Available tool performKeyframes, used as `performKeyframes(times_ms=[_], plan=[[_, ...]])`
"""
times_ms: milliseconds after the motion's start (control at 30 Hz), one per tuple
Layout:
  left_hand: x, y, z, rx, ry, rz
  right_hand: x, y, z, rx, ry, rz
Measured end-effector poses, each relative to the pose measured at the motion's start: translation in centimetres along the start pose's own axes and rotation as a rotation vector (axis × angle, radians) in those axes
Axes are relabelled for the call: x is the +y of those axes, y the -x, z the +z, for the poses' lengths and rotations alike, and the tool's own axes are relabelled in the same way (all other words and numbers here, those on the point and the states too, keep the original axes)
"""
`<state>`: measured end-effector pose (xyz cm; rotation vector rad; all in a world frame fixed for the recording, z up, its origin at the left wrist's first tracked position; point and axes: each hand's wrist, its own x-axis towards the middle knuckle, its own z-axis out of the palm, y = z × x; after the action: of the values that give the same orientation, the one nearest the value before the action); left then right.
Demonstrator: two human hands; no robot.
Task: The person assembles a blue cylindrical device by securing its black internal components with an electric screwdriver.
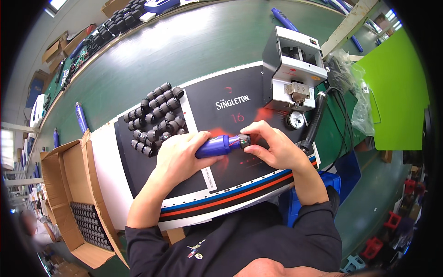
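My left hand is wrapped round a blue cylindrical housing, which lies roughly level above the mat. From the housing's right end a narrower section with a red wire sticks out. The thumb and fingers of my right hand pinch a small black ring-shaped cap at the tip of that section. To the left of the housing, several similar black ribbed caps lie in rows on the black printed mat. Part of the nearest row is hidden behind my left hand.
A grey-and-black bench machine stands at the back right, with a round dial and a black cylindrical tool beside it. An open cardboard box holds black parts at left. Blue housings stand farther off. A blue bin is near my right elbow.
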<state>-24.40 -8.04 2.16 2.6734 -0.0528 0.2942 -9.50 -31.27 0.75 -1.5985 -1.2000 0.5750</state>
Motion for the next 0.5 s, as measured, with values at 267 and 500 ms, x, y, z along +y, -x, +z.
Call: performKeyframes(times_ms=[267,500], plan=[[0.5,-0.1,-0.7,-0.018,0.060,-0.027,0.4,-0.4,0.4,0.010,0.059,-0.200],[0.8,-0.2,-1.1,-0.137,0.101,-0.088,0.4,-0.6,0.5,0.005,0.145,-0.310]])
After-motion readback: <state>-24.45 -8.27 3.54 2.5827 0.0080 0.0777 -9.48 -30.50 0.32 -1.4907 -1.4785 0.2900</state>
